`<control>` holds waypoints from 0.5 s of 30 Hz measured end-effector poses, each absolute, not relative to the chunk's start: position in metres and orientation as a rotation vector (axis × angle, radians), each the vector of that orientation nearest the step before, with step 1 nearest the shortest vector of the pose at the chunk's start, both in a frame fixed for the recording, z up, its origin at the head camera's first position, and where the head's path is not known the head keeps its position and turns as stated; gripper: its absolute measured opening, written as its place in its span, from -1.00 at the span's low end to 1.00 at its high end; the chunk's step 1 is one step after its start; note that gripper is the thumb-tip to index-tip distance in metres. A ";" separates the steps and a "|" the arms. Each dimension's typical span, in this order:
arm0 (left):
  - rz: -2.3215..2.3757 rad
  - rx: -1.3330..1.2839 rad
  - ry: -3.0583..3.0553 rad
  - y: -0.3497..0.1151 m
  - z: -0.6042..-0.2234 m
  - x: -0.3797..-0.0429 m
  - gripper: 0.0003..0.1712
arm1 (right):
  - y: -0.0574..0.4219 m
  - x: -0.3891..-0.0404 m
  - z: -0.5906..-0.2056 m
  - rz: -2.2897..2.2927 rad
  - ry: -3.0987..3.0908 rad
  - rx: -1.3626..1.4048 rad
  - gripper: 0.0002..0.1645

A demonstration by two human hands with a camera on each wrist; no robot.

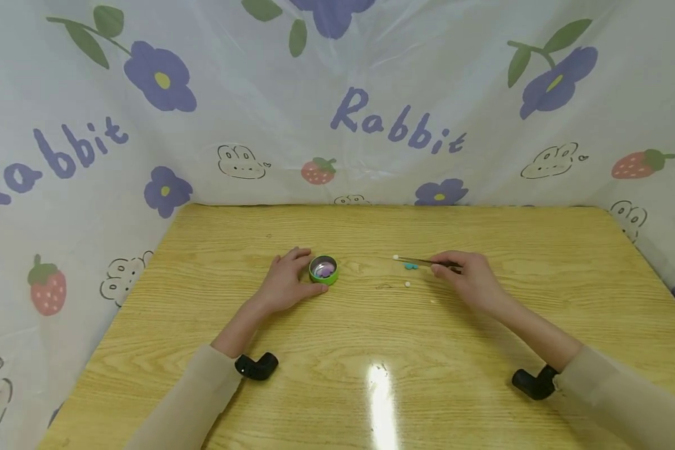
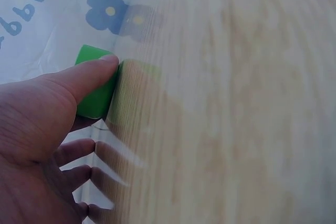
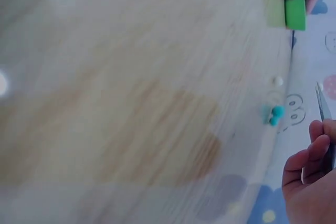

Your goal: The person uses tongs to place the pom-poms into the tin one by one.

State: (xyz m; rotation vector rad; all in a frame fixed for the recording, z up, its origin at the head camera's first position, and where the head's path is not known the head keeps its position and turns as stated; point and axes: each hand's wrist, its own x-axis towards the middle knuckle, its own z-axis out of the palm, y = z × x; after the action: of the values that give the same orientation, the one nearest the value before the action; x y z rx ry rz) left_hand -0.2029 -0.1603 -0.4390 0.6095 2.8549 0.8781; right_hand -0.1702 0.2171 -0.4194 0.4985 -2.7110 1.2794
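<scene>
My left hand (image 1: 284, 281) holds a small round green tin (image 1: 324, 281) on the table, its thumb along the near side. Purple and pale pieces (image 1: 326, 271) lie inside the tin. In the left wrist view, the thumb (image 2: 94, 74) presses on the green wall. My right hand (image 1: 472, 278) pinches slim metal tweezers (image 1: 419, 260), which point left towards the tin. At their tips is a small white ball (image 1: 395, 257), raised off the table in the right wrist view. Just below the tweezers lie two touching blue beads (image 1: 410, 266). A white bead (image 1: 407, 284) rests nearer to me.
A wood-grain table (image 1: 315, 350) carries everything, with a tiny pale speck (image 1: 432, 301) near the beads. Behind and at the sides hangs a patterned sheet (image 1: 281, 112). Each wrist wears a black mount (image 1: 257, 366). Light glares off the table's front part.
</scene>
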 end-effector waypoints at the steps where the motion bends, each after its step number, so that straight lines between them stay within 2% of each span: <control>1: 0.881 0.607 2.855 -0.161 -0.439 -0.202 -0.07 | 0.213 -0.172 -0.419 1.290 -2.708 0.514 -0.77; 15: 0.845 0.618 2.885 -0.163 -0.441 -0.202 -0.09 | 0.166 -0.183 -0.417 1.421 -2.643 0.667 -0.77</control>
State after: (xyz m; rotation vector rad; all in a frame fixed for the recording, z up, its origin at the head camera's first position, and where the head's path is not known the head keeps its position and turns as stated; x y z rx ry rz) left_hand -0.2018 -0.1632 -0.4411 0.6182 2.8851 0.8451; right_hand -0.1831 0.1662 -0.4170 0.6670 -2.6431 1.4210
